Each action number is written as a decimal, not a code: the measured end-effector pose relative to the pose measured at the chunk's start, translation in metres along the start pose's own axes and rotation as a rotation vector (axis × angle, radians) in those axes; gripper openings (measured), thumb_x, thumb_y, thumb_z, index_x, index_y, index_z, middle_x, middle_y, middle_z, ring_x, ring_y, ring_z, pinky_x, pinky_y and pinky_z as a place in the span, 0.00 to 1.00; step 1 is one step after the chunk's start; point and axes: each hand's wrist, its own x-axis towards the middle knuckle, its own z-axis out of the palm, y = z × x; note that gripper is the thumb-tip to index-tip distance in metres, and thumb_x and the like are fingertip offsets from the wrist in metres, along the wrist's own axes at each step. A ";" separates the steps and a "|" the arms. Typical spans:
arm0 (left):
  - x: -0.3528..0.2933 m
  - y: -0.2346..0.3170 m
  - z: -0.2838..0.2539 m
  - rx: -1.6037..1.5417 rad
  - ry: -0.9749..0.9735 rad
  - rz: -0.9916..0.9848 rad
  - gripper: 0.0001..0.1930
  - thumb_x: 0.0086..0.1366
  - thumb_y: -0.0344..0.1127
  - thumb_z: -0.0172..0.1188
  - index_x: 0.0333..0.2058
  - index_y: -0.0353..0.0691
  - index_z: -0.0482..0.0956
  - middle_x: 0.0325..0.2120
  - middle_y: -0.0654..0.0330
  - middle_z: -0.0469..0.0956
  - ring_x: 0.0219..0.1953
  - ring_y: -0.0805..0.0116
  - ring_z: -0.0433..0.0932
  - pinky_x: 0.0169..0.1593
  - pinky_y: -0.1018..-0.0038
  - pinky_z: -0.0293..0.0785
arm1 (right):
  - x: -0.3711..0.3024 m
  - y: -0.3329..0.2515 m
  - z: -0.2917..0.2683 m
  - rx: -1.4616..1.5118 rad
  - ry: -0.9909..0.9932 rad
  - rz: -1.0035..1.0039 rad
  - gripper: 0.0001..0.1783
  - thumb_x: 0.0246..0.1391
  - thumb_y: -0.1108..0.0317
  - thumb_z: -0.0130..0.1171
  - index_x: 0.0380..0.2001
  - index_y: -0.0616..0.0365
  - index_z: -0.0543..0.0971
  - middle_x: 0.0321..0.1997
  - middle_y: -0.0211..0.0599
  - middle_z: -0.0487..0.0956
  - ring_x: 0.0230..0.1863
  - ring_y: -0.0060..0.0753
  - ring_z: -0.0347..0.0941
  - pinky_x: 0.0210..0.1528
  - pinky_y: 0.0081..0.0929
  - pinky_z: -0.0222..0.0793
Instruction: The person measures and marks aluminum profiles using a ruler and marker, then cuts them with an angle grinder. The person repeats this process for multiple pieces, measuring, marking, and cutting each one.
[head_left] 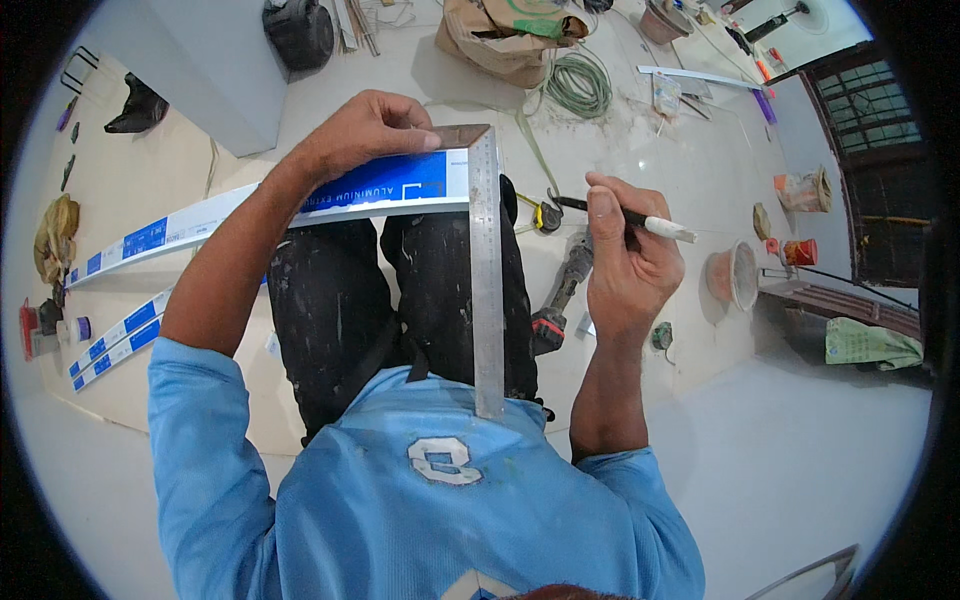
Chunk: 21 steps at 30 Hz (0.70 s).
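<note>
My left hand [372, 128] pinches the short stock of a metal try square [486, 280] against the upper edge of a white aluminium strip [365, 192] with a blue printed film. The strip lies across my thighs and runs off to the left. The square's long blade crosses near the strip's right end and points down toward my shirt. To the right of the blade, my right hand [632, 262] holds a black marker pen [662, 225] with a white end, its dark tip toward the square and apart from the strip.
A yellow tape measure [547, 217] and a power tool [562, 295] lie on the tiled floor beside my right leg. More blue-and-white strips [120, 345] rest at left. A coiled green hose [580, 85], a brown bag [490, 45] and a bucket [735, 275] stand around; a pillar [200, 70] rises upper left.
</note>
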 end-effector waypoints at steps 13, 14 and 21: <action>0.002 -0.003 0.001 0.039 0.005 0.021 0.21 0.68 0.54 0.78 0.43 0.41 0.92 0.31 0.59 0.88 0.36 0.71 0.86 0.48 0.70 0.81 | 0.002 0.006 0.009 0.028 -0.016 -0.025 0.08 0.72 0.71 0.74 0.49 0.62 0.91 0.43 0.33 0.86 0.40 0.18 0.79 0.39 0.20 0.73; 0.002 -0.003 0.001 0.043 0.003 0.016 0.21 0.69 0.54 0.78 0.43 0.41 0.92 0.31 0.59 0.88 0.36 0.71 0.85 0.48 0.70 0.81 | 0.003 0.005 0.009 0.019 -0.027 -0.020 0.08 0.71 0.71 0.74 0.49 0.62 0.91 0.43 0.33 0.86 0.40 0.18 0.79 0.39 0.20 0.74; 0.002 -0.006 0.001 -0.002 0.013 0.036 0.21 0.65 0.55 0.79 0.42 0.42 0.93 0.31 0.56 0.89 0.34 0.66 0.87 0.48 0.66 0.81 | 0.009 0.013 0.022 -0.012 -0.085 -0.004 0.09 0.68 0.75 0.75 0.49 0.63 0.91 0.43 0.38 0.89 0.41 0.18 0.83 0.40 0.23 0.77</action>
